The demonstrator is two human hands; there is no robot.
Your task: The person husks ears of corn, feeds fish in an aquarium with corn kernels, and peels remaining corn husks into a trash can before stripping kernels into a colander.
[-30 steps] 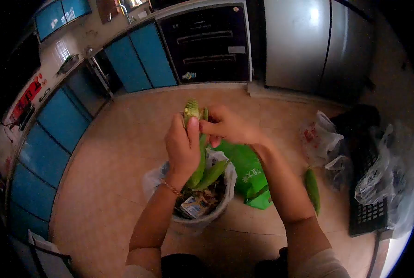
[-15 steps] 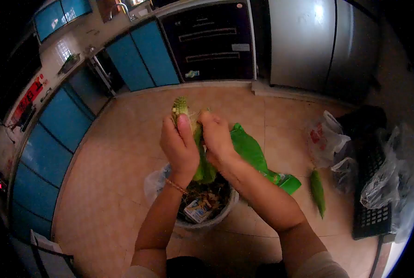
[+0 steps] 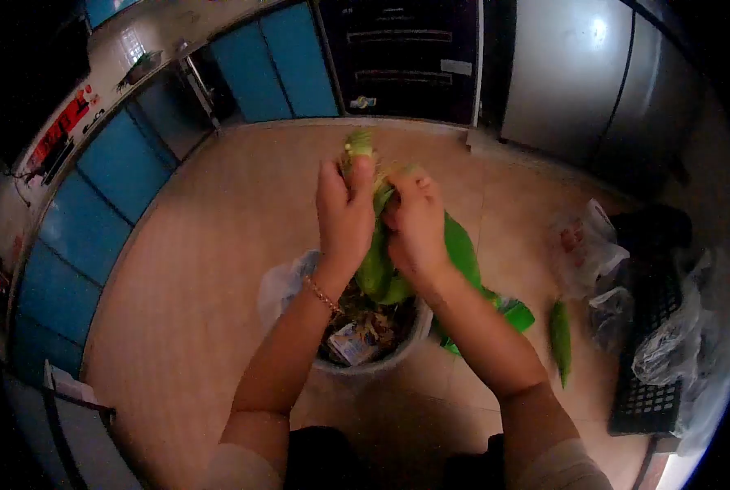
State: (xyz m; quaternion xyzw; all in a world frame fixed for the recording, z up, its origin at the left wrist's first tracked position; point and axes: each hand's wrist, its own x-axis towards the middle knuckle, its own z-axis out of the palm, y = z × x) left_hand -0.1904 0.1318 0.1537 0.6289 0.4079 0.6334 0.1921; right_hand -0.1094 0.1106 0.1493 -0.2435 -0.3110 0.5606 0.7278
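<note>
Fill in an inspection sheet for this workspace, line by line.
Surface: tan tiled floor.
Job's things: partly bared corn with green husk hanging over a lined bin holding scraps.
Clutter: green bag, green ear, clear plastic bags and black crate, all to the right.
Hands: left hand grasps the corn; right hand grips the husk.
Cables: thin dark strands by the left counter, possibly a cord.
Surroundings: blue cabinets, silver doors; dim light.
</note>
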